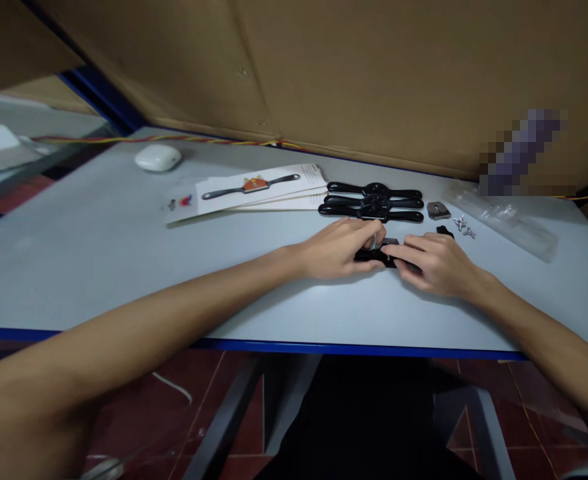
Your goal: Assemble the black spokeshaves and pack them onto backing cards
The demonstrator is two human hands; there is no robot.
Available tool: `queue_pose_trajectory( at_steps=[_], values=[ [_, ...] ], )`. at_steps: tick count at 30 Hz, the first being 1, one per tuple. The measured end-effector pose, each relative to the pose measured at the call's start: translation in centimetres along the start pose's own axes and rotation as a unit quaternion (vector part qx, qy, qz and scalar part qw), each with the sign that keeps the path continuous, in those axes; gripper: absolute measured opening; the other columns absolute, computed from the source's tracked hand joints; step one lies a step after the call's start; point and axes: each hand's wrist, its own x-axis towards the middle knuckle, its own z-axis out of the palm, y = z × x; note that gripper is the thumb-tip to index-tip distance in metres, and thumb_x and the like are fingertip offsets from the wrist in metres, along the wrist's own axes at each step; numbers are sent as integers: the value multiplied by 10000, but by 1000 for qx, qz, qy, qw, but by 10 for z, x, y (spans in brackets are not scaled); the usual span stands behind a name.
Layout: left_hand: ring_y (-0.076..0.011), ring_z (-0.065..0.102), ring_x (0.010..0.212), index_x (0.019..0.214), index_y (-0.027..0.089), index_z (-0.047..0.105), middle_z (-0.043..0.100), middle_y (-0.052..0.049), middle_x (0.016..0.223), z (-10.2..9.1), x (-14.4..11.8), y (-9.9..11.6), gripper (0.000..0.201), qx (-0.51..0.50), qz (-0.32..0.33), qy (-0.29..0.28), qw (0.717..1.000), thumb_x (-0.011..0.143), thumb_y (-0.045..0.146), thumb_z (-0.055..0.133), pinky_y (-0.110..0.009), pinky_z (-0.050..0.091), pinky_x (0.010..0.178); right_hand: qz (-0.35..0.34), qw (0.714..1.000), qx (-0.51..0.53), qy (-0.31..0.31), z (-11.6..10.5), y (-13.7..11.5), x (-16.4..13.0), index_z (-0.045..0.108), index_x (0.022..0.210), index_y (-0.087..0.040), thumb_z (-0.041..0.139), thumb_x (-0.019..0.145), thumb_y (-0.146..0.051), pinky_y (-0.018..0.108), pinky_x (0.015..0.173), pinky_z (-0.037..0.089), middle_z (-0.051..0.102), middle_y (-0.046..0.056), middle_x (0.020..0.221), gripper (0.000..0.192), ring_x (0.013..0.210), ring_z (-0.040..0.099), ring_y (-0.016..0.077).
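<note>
A black spokeshave (387, 254) lies low over the table between my two hands, its handles largely covered by fingers. My left hand (341, 245) is closed around its left part, with the thumb and forefinger bent over the middle. From the other side my right hand (431, 263) grips the right part, fingertips at the centre of the tool. Several more black spokeshave bodies (377, 201) lie in a row just beyond my hands. To their right are flat metal blades (438, 211), small silver screws (464, 227) and a small black part (445, 231).
Printed cards (254, 191) with a spokeshave picture lie at the back, left of the bodies. Clear plastic bags (504, 217) rest at the right. A white rounded object (158, 157) sits far left. Twisted wires (199, 140) run along the brown back panel (349, 80).
</note>
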Motion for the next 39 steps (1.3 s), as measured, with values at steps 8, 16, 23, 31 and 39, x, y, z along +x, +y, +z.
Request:
queue_pose_trajectory(
  at_steps=[8, 16, 23, 31, 39],
  values=[
    [-192, 574, 770, 1005, 230, 509, 645, -25, 899, -1, 0, 1, 285, -1, -2, -2, 1000, 974, 484, 635, -345, 450, 768, 36, 999, 4, 9, 2, -1, -1, 803, 1147, -190, 527, 1042, -212, 318, 635, 399, 718, 23, 792, 297, 650, 563, 157],
    [-204, 576, 790, 1022, 213, 573, 658, -42, 899, 0, -1, -2, 274, 20, 23, -5, 1000, 1019, 486, 592, -347, 444, 760, 31, 999, 13, 20, 2, 0, 0, 772, 1040, -171, 531, 1032, -191, 318, 622, 389, 707, 21, 783, 242, 643, 551, 151],
    [-208, 580, 793, 1041, 207, 600, 661, -44, 904, 1, -1, -3, 283, 29, 32, -4, 999, 1034, 489, 579, -343, 441, 751, 25, 999, 27, -1, 2, 0, -2, 753, 965, -184, 513, 941, -151, 326, 637, 360, 656, 12, 756, 243, 633, 505, 156],
    [-196, 565, 772, 1024, 203, 608, 650, -36, 892, 2, -1, -4, 244, 31, 44, 7, 999, 1032, 447, 593, -332, 439, 751, -18, 999, 44, 18, -1, 0, 0, 763, 984, -174, 512, 907, -84, 322, 632, 367, 652, 3, 780, 277, 616, 466, 145],
    [-194, 574, 781, 1038, 202, 604, 657, -35, 892, 1, -1, -2, 254, 21, 33, 5, 999, 1026, 456, 602, -327, 451, 757, 0, 999, 34, 34, 1, 2, -1, 778, 1143, -169, 515, 922, -96, 310, 629, 401, 663, -8, 752, 352, 626, 536, 151]
  ],
)
